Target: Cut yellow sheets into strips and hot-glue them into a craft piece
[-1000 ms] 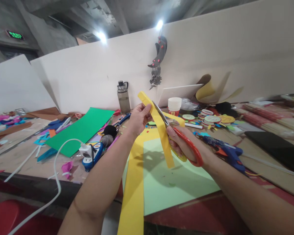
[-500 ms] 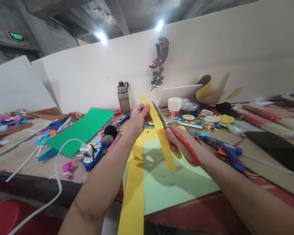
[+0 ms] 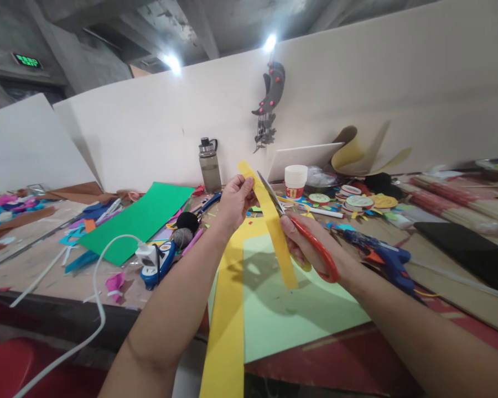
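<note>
A narrow yellow strip [image 3: 277, 237] slants downward from my left hand [image 3: 236, 199], whose thumb and fingers pinch it near its top end. My right hand [image 3: 301, 240] is wrapped round a pair of scissors [image 3: 319, 251] with red handles. Their metal blades point up and left along the strip's right edge; whether they bite into it I cannot tell. Under both hands lies a pale green sheet [image 3: 307, 320]. A longer, wider yellow sheet [image 3: 224, 331] runs beside it on the left and hangs past the table's front edge.
Left of me are a green sheet [image 3: 141, 221] and a blue power strip [image 3: 158, 265] with a white cable. At the back stand a bottle [image 3: 209, 168] and paper cups [image 3: 295, 179]. A blue glue gun [image 3: 382, 257] and a black slab [image 3: 467, 251] lie on the right.
Almost nothing differs. The scissors and my right hand have shifted very slightly, while my left hand keeps its pinch on the yellow strip.
</note>
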### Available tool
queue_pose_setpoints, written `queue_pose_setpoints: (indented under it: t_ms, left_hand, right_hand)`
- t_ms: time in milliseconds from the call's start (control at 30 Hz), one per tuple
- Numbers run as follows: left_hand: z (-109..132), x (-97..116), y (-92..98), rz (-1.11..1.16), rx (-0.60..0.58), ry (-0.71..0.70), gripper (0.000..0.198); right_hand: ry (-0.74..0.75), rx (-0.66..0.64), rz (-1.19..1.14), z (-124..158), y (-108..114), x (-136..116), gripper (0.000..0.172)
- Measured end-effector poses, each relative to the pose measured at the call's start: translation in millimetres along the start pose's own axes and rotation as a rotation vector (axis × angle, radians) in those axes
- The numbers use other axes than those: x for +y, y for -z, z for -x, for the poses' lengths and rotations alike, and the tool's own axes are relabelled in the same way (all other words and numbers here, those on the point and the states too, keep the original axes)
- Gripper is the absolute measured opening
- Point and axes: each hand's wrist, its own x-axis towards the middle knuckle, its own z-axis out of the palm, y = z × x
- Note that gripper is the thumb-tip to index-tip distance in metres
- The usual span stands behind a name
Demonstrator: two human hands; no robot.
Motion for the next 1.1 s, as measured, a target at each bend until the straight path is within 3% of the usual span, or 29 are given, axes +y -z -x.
queue_pose_setpoints:
  t_ms: [433,667,1100]
  left_hand:
    - [-0.8,-0.7,3.4,0.03,-0.031,-0.008,0.034]
    - [-4.8,4.9,6.8,0.018,0.099,-0.059,0.035]
    - [-1.6,-0.7,5.9,-0.043,-0.017,-0.031,0.035]
  right_hand:
    - [-0.001,0.041,0.041,1.5,-0.8,-1.2,0.044]
    - [0.003,-0.013,0.061,1.5,-1.2,-0.2,0.042]
    - [0.013,-0.003,0.044,2.2,-1.6,-0.9,0.039]
